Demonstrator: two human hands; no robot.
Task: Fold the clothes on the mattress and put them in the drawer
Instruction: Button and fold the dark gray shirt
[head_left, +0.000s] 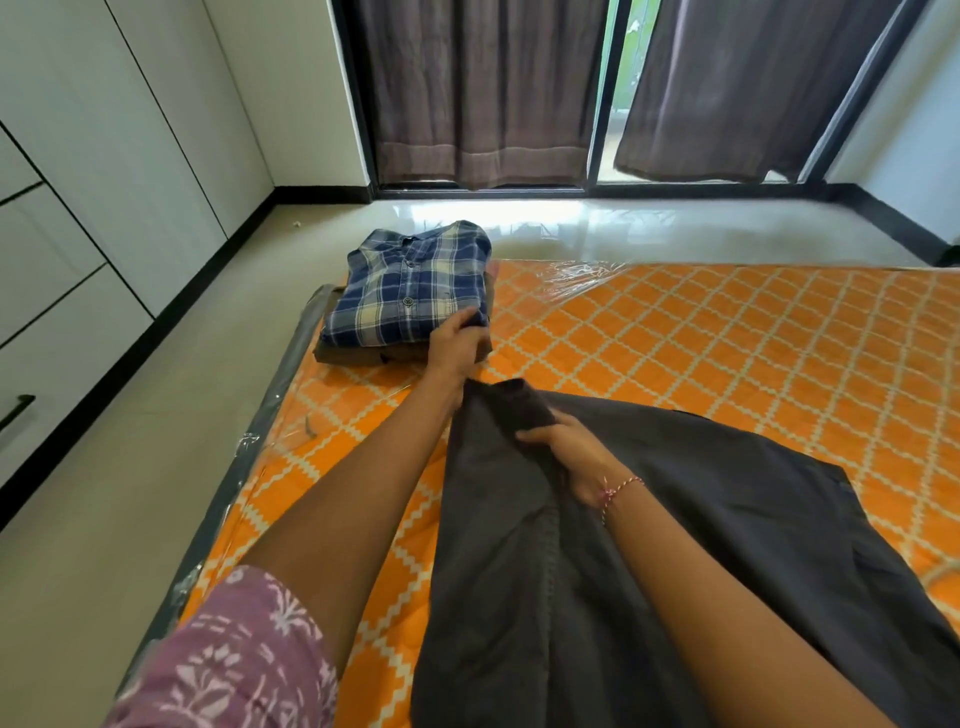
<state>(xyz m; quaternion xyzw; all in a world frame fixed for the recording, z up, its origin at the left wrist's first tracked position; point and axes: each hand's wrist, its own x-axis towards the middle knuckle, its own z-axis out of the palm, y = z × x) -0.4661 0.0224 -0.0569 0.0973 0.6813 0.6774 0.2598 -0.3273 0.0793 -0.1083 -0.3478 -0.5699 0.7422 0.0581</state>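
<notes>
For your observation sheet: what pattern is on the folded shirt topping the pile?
Blue, navy and cream plaid on the folded shirt, clearest in the head view.

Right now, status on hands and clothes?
Left hand grips the folded plaid shirt atop the stack. Right hand holds the dark garment, unfolded. Nothing in the way.

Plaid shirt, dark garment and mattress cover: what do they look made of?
Plaid shirt: woven cloth, likely cotton, matte, buttoned. Dark garment: soft grey fabric, matte, draping in folds. Mattress: orange printed fabric under clear glossy plastic wrap, seen in glare and wrinkles.
</notes>
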